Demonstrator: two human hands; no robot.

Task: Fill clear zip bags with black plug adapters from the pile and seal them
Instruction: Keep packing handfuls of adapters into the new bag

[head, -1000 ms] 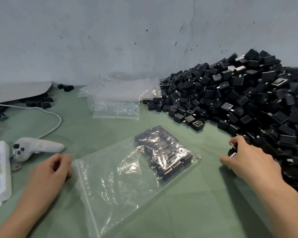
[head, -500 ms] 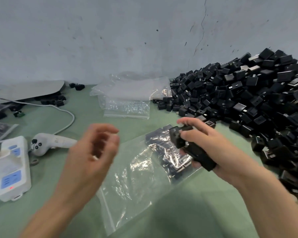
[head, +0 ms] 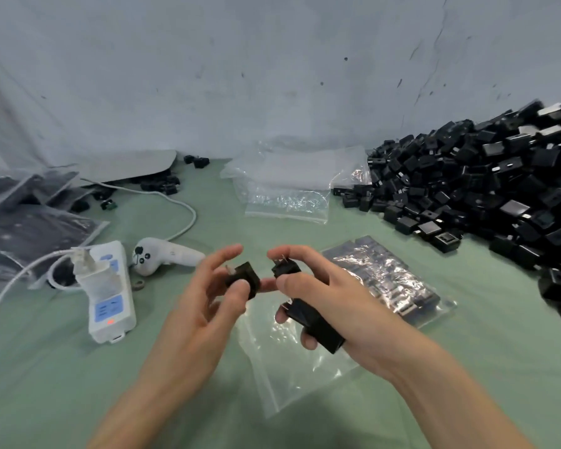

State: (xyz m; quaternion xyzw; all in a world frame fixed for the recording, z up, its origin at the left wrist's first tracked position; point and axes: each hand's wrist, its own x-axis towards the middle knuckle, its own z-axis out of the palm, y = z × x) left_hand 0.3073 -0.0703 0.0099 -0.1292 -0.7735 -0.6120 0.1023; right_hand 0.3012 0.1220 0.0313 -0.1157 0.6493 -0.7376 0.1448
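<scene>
Adapters have come off the pile (head: 486,189) and up into both hands within the last second; a moment ago the right hand was still digging at the heap's edge and the left lay flat by the bag. Now the left hand (head: 208,303) pinches one black plug adapter (head: 245,280) between thumb and fingers, the other fingers spread loose. The right hand (head: 324,303) is curled round several more: one adapter (head: 285,268) up at the fingertips, prongs showing, and a row of adapters (head: 314,325) tucked against the palm. The two hands meet just above the clear zip bag (head: 305,351), which lies flat with its mouth toward the person and a block of adapters already packed in its far end. I'd judge that pieces are being passed or squared up before going in, so the bag is only part filled and not ready to seal.

All this sits on a green table (head: 175,400) against a scuffed, pale wall (head: 240,76). A stack of empty bags (head: 289,186) waits behind, near the heap. To the left lie a white power strip (head: 110,303) with a cable, a white controller (head: 166,256), and some dark filled bags (head: 26,228).
</scene>
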